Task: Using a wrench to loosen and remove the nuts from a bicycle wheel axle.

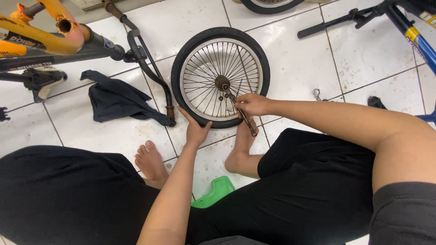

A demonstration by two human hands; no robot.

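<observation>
A small spoked bicycle wheel [221,43] with a black tyre lies flat on the white tiled floor in front of me. My left hand [195,128] presses on the near edge of the tyre, fingers spread. My right hand [251,104] is shut on a long dark wrench [247,122], whose far end sits on the wheel's hub [222,83]. The wrench handle points back toward my right foot.
A yellow and black bicycle frame [50,38] with a bent handlebar [154,75] lies at the left. A dark cloth [116,97] is beside it. A blue bicycle [420,41] stands at the right. A small metal part [316,94] and a green plastic stool [214,193] are nearby.
</observation>
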